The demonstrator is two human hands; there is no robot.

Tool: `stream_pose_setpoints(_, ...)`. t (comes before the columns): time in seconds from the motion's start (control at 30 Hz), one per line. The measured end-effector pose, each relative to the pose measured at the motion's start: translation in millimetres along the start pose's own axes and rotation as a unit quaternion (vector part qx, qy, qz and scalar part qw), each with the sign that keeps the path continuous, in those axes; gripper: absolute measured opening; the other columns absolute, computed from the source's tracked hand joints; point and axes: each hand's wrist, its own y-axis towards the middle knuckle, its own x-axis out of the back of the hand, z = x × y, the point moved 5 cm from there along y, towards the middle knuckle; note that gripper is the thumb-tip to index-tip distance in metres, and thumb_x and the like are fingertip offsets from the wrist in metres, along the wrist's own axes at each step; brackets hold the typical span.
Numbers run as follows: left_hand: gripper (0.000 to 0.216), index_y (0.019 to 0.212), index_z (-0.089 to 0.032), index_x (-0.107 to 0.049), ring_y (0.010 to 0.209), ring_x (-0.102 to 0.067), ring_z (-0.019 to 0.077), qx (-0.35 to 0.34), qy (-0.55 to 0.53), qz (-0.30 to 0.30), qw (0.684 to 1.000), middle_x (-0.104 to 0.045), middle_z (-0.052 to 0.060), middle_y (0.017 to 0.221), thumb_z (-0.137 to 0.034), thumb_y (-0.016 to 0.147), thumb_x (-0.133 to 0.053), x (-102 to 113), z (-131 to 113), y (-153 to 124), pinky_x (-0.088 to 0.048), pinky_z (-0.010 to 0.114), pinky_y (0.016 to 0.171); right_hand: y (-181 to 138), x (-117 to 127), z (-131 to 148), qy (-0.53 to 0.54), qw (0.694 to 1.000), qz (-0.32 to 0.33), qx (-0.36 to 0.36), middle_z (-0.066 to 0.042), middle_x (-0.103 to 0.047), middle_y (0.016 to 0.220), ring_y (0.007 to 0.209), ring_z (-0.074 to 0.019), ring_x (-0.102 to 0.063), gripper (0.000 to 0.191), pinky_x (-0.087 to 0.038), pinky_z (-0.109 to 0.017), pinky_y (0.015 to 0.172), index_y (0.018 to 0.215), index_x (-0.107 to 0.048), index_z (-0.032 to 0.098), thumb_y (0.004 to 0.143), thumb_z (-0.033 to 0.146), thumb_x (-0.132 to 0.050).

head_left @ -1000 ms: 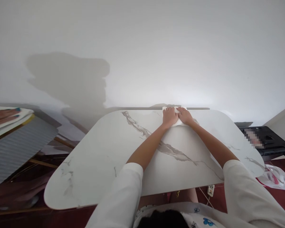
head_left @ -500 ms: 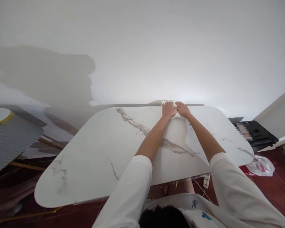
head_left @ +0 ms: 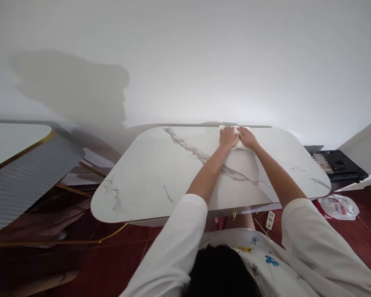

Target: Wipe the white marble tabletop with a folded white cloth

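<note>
Left hand [head_left: 228, 137], right hand [head_left: 247, 137]: side by side, palms down, fingers slightly bent over cloth [head_left: 241, 146]; grip cannot be told. Cloth directly beneath both, neither nearer; long axis obscured. Location: far edge of table [head_left: 142, 173], beside wall [head_left: 204, 62].

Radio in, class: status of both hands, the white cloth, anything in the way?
Left hand and right hand on white cloth. Cloth at marbled tabletop's far edge. Wall close beyond.
</note>
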Motion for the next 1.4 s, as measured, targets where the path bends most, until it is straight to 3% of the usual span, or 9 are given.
stream_pose_setpoints(0.27, 0.038, 0.124, -0.018, -0.057, 0.128, -0.047, 0.0276, -0.028, -0.001, 0.013, 1.0, -0.06, 0.012, 0.133, -0.029, 0.092, -0.04, 6.7, -10.5, -32.7, -0.031, 0.043, 0.11, -45.1, 7.4, 18.0, -0.043, 0.999, -0.005, -0.022, -0.008, -0.042, 0.156, 0.145, -0.0269, -0.036, 0.054, -0.026, -0.044, 0.121, 0.147, -0.046, 0.013, 0.097, 0.024, -0.031)
stream_pose_setpoints(0.5, 0.037, 0.123, -0.015, -0.057, 0.127, -0.046, 0.0287, 0.013, 0.011, 0.001, 1.0, -0.059, 0.015, 0.131, -0.027, 0.095, -0.037, 15.2, -23.1, -70.1, -0.031, 0.045, 0.109, -70.7, 9.7, 25.2, -0.021, 0.999, 0.006, 0.025, -0.006, -0.043, 0.155, 0.145, -0.0293, -0.035, 0.053, -0.03, -0.051, 0.119, 0.147, -0.046, 0.02, 0.098, 0.029, -0.028)
stream_pose_setpoints(0.83, 0.037, 0.125, -0.016, -0.054, 0.127, -0.046, 0.028, -0.004, 0.016, 0.017, 1.0, -0.058, 0.014, 0.132, -0.027, 0.096, -0.035, 23.3, -39.9, -117.2, -0.031, 0.045, 0.11, -129.2, 20.5, 44.0, -0.058, 0.998, 0.027, 0.012, -0.009, -0.039, 0.158, 0.147, -0.0271, -0.031, 0.057, -0.026, -0.046, 0.121, 0.149, -0.042, 0.013, 0.098, 0.027, -0.023)
stream_pose_setpoints(1.07, 0.041, 0.131, -0.014, -0.051, 0.133, -0.042, 0.028, -0.002, 0.026, 0.042, 0.999, -0.053, 0.014, 0.141, -0.028, 0.096, -0.033, 34.4, -53.5, -155.7, -0.03, 0.045, 0.112, -169.5, 21.9, 47.0, -0.039, 0.998, 0.023, 0.047, -0.006, -0.038, 0.158, 0.148, -0.0275, -0.03, 0.056, -0.029, -0.052, 0.119, 0.151, -0.04, 0.021, 0.099, 0.034, -0.023)
stream_pose_setpoints(1.23, 0.047, 0.138, -0.012, -0.047, 0.137, -0.039, 0.0297, -0.027, 0.042, 0.059, 0.997, -0.049, 0.015, 0.146, -0.028, 0.097, -0.031, 39.9, -64.2, -178.0, -0.029, 0.048, 0.114, -198.5, 27.1, 53.9, -0.052, 0.998, 0.02, 0.035, -0.01, -0.036, 0.159, 0.149, -0.0286, -0.028, 0.059, -0.027, -0.052, 0.12, 0.151, -0.039, 0.015, 0.098, 0.034, -0.021)
stream_pose_setpoints(1.4, 0.05, 0.141, -0.01, -0.044, 0.14, -0.036, 0.0307, -0.041, 0.05, 0.072, 0.995, -0.045, 0.016, 0.151, -0.027, 0.096, -0.031, 43.4, -72.9, -197.0, -0.027, 0.051, 0.116, -225.6, 30.4, 56.7, -0.056, 0.998, 0.008, 0.032, -0.008, -0.037, 0.159, 0.149, -0.0267, -0.027, 0.058, -0.027, -0.049, 0.121, 0.151, -0.039, 0.017, 0.099, 0.037, -0.021)
